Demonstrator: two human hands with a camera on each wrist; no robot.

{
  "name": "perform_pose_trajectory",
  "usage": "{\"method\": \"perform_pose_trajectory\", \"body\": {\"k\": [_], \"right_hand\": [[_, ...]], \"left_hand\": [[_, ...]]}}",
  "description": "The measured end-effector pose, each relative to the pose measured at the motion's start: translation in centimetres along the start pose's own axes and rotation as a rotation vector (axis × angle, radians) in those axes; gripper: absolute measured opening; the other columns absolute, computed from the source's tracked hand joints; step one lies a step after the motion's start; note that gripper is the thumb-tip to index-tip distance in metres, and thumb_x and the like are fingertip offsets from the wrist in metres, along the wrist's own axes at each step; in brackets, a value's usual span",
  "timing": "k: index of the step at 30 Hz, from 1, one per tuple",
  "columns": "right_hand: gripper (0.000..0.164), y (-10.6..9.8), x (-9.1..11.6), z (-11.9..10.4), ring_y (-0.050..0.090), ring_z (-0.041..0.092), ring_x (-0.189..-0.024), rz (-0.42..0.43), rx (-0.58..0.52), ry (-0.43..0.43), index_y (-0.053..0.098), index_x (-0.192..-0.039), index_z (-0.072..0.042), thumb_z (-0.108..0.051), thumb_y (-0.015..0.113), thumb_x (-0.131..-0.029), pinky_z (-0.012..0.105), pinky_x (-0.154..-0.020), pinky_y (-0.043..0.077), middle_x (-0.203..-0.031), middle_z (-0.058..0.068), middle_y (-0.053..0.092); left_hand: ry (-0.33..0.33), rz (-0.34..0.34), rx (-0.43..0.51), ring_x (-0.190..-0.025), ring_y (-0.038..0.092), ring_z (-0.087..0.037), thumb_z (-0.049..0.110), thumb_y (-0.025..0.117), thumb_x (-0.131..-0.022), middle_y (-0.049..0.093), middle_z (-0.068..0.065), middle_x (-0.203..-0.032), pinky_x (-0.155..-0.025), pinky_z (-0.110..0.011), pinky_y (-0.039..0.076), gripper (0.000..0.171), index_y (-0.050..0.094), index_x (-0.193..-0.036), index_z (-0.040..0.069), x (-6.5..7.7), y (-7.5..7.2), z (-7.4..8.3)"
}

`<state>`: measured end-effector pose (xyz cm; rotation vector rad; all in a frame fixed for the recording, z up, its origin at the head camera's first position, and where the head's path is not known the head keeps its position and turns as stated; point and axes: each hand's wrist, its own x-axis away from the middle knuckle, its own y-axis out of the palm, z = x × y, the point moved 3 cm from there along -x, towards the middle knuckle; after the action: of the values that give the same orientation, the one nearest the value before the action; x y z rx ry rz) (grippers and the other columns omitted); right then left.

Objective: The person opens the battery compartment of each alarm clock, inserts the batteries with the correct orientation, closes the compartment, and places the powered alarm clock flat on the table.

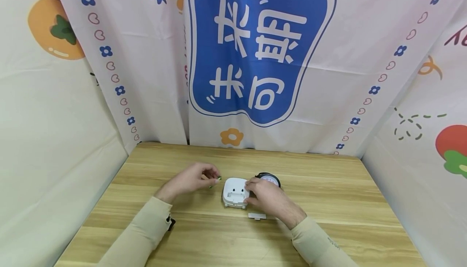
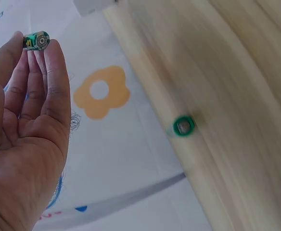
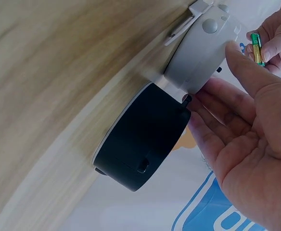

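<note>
A small green battery (image 2: pixel 36 41) is pinched between the thumb and forefinger of my left hand (image 1: pixel 195 178), just left of a white alarm clock (image 1: pixel 235 184). The clock lies face down, its battery compartment uncovered and two small black knobs on its back. My right hand (image 1: pixel 268 196) grips the clock's right side, thumb at the near edge and fingers at the far one. Beyond my left hand's grip, a second green battery (image 2: pixel 184 126) sits on the table, seen end-on in the left wrist view.
A round black clock (image 3: pixel 143 137) stands close to the right hand, partly hidden behind it in the head view. The white battery cover (image 1: pixel 257 216) lies on the wooden table (image 1: pixel 204 234) in front of the right hand. Printed cloth (image 1: pixel 157 96) hangs along the table's back edge.
</note>
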<state>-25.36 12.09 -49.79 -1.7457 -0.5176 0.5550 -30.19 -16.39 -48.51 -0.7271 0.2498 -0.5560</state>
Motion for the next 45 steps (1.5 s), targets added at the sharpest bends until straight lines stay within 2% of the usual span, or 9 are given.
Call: {"method": "perform_pose_trajectory", "body": {"k": [13,21,30,39,45], "right_hand": [[0.037,0.0,-0.1,0.0,0.081,0.032,-0.135,-0.007,-0.01,0.018,0.087,-0.131,-0.004,-0.029,0.092,-0.105,0.047,-0.117,0.068,-0.145,0.014,0.083],[0.037,0.0,-0.1,0.1,0.082,0.032,-0.133,-0.003,0.009,0.006,0.086,-0.131,-0.002,-0.028,0.093,-0.104,0.048,-0.115,0.069,-0.143,0.016,0.083],[0.038,0.0,-0.1,0.1,0.082,0.032,-0.133,-0.011,0.008,0.004,0.086,-0.131,-0.003,-0.028,0.092,-0.105,0.047,-0.115,0.07,-0.143,0.015,0.083],[0.037,0.1,-0.2,0.2,0.082,0.032,-0.133,-0.015,0.013,0.003,0.086,-0.131,-0.003,-0.029,0.092,-0.105,0.047,-0.114,0.07,-0.143,0.014,0.083],[0.037,0.1,-0.1,0.1,0.082,0.032,-0.132,-0.009,0.014,0.001,0.086,-0.13,-0.003,-0.029,0.092,-0.105,0.047,-0.113,0.07,-0.142,0.014,0.083]], "left_hand": [[0.035,-0.043,0.03,-0.104,0.075,-0.008,0.023,0.084,-0.111,0.084,0.004,-0.114,-0.091,-0.022,0.066,0.011,0.084,-0.121,0.018,-1.4,2.4,1.8],[0.026,-0.063,0.05,-0.106,0.075,-0.008,0.024,0.084,-0.112,0.084,0.006,-0.115,-0.092,-0.022,0.065,0.01,0.084,-0.121,0.02,-2.0,3.4,2.5],[0.022,-0.085,0.08,-0.11,0.077,-0.009,0.019,0.085,-0.111,0.084,0.005,-0.116,-0.1,-0.027,0.068,0.01,0.083,-0.121,0.019,-2.6,4.1,2.4],[0.044,-0.092,0.051,-0.11,0.079,-0.009,0.017,0.085,-0.11,0.085,0.005,-0.116,-0.1,-0.034,0.071,0.009,0.083,-0.117,0.021,-2.8,4.6,2.3],[0.059,-0.106,0.025,-0.109,0.08,-0.009,0.016,0.086,-0.109,0.087,0.007,-0.114,-0.1,-0.031,0.07,0.009,0.085,-0.116,0.022,-2.7,4.9,2.5]]}}
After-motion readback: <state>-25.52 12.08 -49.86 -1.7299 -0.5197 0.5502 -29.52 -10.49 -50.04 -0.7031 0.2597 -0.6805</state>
